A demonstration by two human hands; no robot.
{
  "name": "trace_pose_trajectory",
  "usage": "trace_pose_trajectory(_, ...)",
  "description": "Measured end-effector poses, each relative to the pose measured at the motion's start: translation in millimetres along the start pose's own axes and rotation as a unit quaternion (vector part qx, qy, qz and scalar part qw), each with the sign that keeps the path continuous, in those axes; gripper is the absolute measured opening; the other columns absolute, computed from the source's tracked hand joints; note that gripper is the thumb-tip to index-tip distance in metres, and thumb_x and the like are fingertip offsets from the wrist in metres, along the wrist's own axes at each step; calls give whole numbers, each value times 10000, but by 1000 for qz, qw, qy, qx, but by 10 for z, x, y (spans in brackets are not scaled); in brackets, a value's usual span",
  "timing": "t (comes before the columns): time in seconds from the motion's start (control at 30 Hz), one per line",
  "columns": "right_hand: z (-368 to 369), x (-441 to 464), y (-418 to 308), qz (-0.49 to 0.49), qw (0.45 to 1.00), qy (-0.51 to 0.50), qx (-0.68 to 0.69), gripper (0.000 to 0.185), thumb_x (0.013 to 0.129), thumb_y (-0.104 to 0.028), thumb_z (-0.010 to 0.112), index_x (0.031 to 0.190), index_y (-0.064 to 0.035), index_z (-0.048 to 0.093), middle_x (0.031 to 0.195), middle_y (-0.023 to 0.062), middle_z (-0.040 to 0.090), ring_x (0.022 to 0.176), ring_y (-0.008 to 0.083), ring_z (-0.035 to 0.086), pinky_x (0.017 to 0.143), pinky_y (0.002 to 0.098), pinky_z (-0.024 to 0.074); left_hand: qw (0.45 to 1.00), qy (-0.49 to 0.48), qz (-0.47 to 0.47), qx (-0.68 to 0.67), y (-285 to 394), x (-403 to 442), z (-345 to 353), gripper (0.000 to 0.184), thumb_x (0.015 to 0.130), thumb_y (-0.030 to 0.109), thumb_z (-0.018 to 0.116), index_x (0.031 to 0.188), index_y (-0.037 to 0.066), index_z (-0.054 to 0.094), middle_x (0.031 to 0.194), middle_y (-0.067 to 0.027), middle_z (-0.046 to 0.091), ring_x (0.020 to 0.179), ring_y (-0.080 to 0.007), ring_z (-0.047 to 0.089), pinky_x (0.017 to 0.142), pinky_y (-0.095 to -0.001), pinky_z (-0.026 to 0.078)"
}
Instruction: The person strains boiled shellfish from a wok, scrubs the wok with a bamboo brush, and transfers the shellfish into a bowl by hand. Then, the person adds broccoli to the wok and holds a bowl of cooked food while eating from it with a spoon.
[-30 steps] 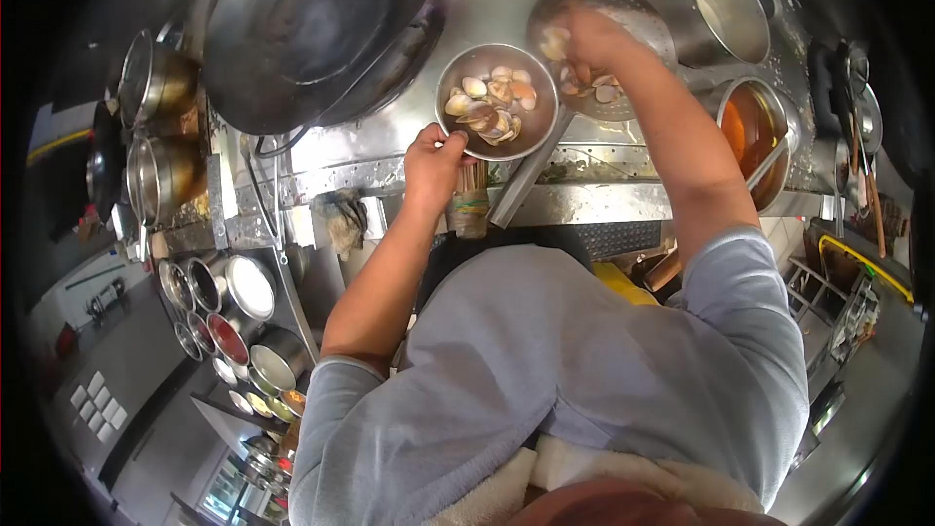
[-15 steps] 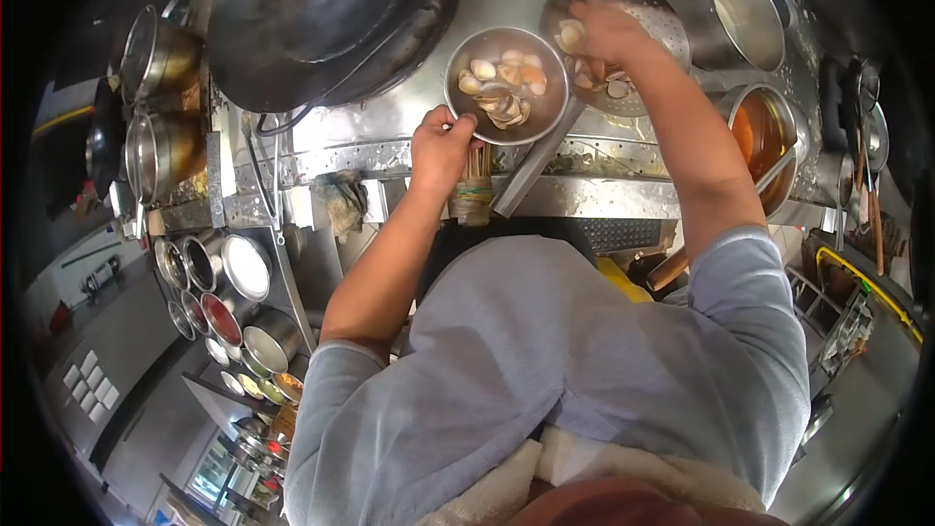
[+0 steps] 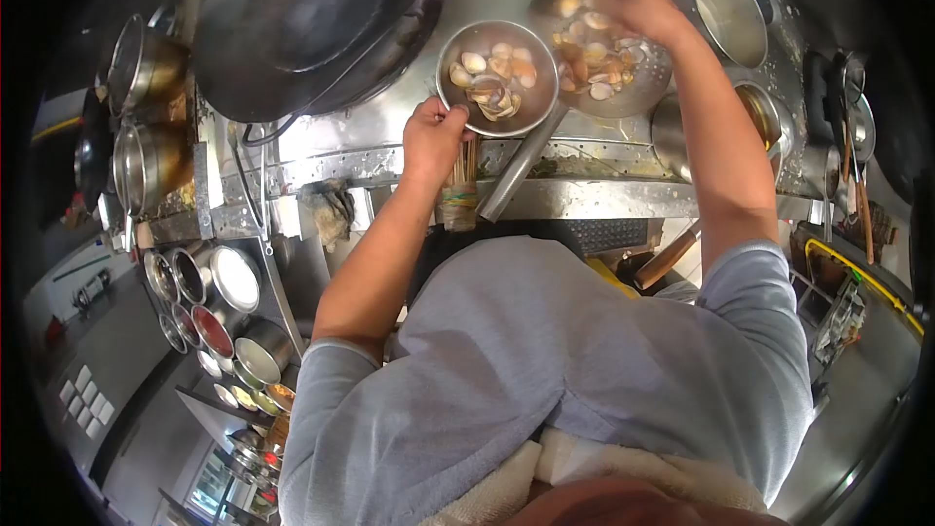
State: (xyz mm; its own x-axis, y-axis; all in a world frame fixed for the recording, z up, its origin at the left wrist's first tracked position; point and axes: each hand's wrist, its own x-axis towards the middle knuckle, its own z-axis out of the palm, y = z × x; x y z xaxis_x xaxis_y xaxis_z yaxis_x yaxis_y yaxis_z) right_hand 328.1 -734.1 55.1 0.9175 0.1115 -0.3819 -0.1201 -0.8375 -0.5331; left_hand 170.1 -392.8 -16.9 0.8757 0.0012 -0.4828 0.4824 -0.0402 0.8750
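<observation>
The step in hand looks to be steadying the bowl while working over the strainer; the left hand (image 3: pixel 435 144) pinches the rim of the steel bowl (image 3: pixel 538 109) between seven and eight o'clock, thumb uppermost, with clams (image 3: pixel 492 97) inside; the perforated strainer (image 3: pixel 651 90) sits just beside it, towards two o'clock, holding more clams, its handle (image 3: pixel 526 164) slanting to seven o'clock; the right hand (image 3: pixel 643 10) is blurred over the strainer's one-o'clock side, so I cannot tell whether it grasps anything; any next move calls for a level bowl and careful fingers among the shells.
</observation>
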Motion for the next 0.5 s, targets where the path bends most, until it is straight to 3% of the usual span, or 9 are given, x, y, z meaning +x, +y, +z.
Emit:
trace_pose_trajectory(0.03, -12, -91, -131, 3, 1000, 0, 28, 434, 915, -391, 655, 1202, -65, 643, 838, 57, 683, 690, 162, 650, 608, 325, 530, 1000, -3, 4, -6, 19, 35, 35, 185, 937, 143, 650, 832, 3, 590, 881, -105, 675, 735, -160, 667, 684, -281, 598)
trace_pose_trajectory(0.13, 49, -308, -567, -84, 982, -138, 101, 491, 901, -453, 677, 1187, -55, 654, 849, 29, 669, 671, 127, 627, 566, 285, 515, 999, -18, 7, -28, 132, 70, 123, 175, 938, 137, 646, 838, 6, 588, 882, -102, 673, 738, -154, 665, 694, -278, 604)
trace_pose_trajectory(0.23, 11, -118, -497, 38, 985, -97, 137, 510, 860, -446, 706, 1179, -51, 662, 816, 76, 687, 759, 159, 700, 707, 306, 543, 998, -20, 9, -51, 177, 39, 134, 170, 940, 137, 645, 843, 9, 587, 881, -97, 670, 739, -147, 661, 699, -275, 607)
trace_pose_trajectory(0.27, 84, 149, -211, 54, 998, -25, -15, 606, 853, -498, 672, 1245, -36, 644, 1010, 121, 724, 907, 240, 705, 849, 355, 548, 998, -15, 11, -58, 179, 15, 119, 169, 940, 137, 646, 844, 11, 587, 881, -96, 669, 739, -144, 660, 701, -274, 607)
trace_pose_trajectory(0.37, 353, 98, -48, 31, 960, -13, -279, 566, 883, -447, 630, 1260, -24, 638, 1204, 146, 689, 1057, 317, 658, 948, 393, 509, 1000, -1, 5, -27, 122, -61, 47, 174, 942, 141, 648, 843, 13, 586, 877, -93, 669, 737, -143, 657, 697, -278, 609)
trace_pose_trajectory(0.43, 866, 471, 582, -29, 975, 47, -216, 488, 890, -405, 618, 1210, -39, 658, 1223, 144, 677, 1108, 330, 632, 942, 401, 500, 1000, 2, -2, -31, 76, -82, 23, 182, 943, 147, 651, 833, 16, 587, 871, -90, 666, 733, -141, 652, 681, -279, 603)
trace_pose_trajectory(0.5, 980, 586, 713, -87, 976, 47, -194, 402, 894, -354, 612, 1152, -51, 673, 1199, 144, 681, 1103, 330, 632, 916, 411, 500, 999, 4, -24, -23, 68, -115, 10, 185, 943, 147, 652, 827, 17, 589, 866, -87, 664, 733, -139, 649, 671, -277, 600)
